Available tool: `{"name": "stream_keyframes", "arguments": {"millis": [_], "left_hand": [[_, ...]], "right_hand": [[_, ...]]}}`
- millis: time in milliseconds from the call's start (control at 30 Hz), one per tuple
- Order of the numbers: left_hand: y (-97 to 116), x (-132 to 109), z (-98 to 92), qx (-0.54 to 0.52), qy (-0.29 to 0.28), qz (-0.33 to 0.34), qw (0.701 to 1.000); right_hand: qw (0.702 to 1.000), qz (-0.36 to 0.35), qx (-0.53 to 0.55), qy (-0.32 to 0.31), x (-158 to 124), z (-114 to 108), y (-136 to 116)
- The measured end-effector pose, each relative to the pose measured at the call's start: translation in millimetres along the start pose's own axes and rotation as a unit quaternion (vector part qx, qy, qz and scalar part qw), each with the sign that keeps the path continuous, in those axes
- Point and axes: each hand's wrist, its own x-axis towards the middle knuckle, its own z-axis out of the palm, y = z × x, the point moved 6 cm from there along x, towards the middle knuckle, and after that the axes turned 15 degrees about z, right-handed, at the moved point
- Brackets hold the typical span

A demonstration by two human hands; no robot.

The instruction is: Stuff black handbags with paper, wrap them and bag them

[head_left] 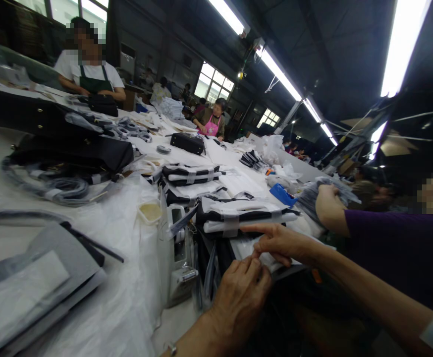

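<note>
My left hand [241,292] is at the front edge of the table, fingers bent and pressed together. Its fingertips meet those of my right hand beside a white wrapped piece [276,260]; whatever they pinch is hidden. My right hand [276,243] has its index finger stretched out along the lower side of a black-and-white folded bag [246,215], with the other fingers bent below. A strip of clear tape crosses the front of that bag. Behind it lies a stack of similar folded bags [190,176].
A pale tape dispenser [179,277] stands left of my hands, near a small yellowish dish [150,213]. Plastic sheeting [120,267] and a grey bag [53,277] cover the left. A co-worker's purple sleeve [395,238] reaches in at right, near a blue item [282,194].
</note>
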Motion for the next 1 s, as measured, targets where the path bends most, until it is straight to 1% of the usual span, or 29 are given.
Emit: {"name": "stream_keyframes", "arguments": {"millis": [67, 133, 233, 300, 400, 500, 600, 667, 800, 933, 1000], "left_hand": [[0, 0, -0.1, 0.006, 0.014, 0.001, 1.000], [0, -1, 1.1, 0.008, 0.021, -0.005, 1.000], [0, -3, 3.8, 0.007, 0.029, -0.007, 1.000], [0, -4, 5.0, 0.013, 0.039, -0.006, 0.999], [2, -4, 4.8, 0.033, 0.062, 0.002, 0.998], [1, -3, 3.4, 0.049, 0.084, 0.000, 0.995], [-1, -1, 1.8, 0.070, 0.097, 0.005, 0.993], [-2, 1, 2.4, 0.082, 0.086, 0.013, 0.993], [-8, 7, 4.7, 0.075, 0.033, 0.022, 0.996], [-9, 11, 5.1, 0.039, -0.008, 0.048, 0.998], [-11, 12, 6.1, 0.012, -0.023, 0.046, 0.999]], "right_hand": [[0.997, 0.018, 0.073, -0.026, 0, -4, 11], [0.989, 0.047, 0.125, -0.070, 0, -6, 21], [0.975, 0.079, 0.156, -0.133, 3, -5, 33], [0.970, 0.095, 0.160, -0.159, 7, -3, 38], [0.967, 0.122, 0.147, -0.167, 13, 1, 41], [0.968, 0.149, 0.134, -0.153, 15, 3, 41], [0.968, 0.154, 0.134, -0.145, 14, 5, 39], [0.970, 0.146, 0.129, -0.146, 14, 6, 37], [0.971, 0.140, 0.115, -0.154, 16, 7, 37], [0.973, 0.145, 0.108, -0.143, 15, 7, 35], [0.974, 0.148, 0.102, -0.141, 14, 7, 34]]}}
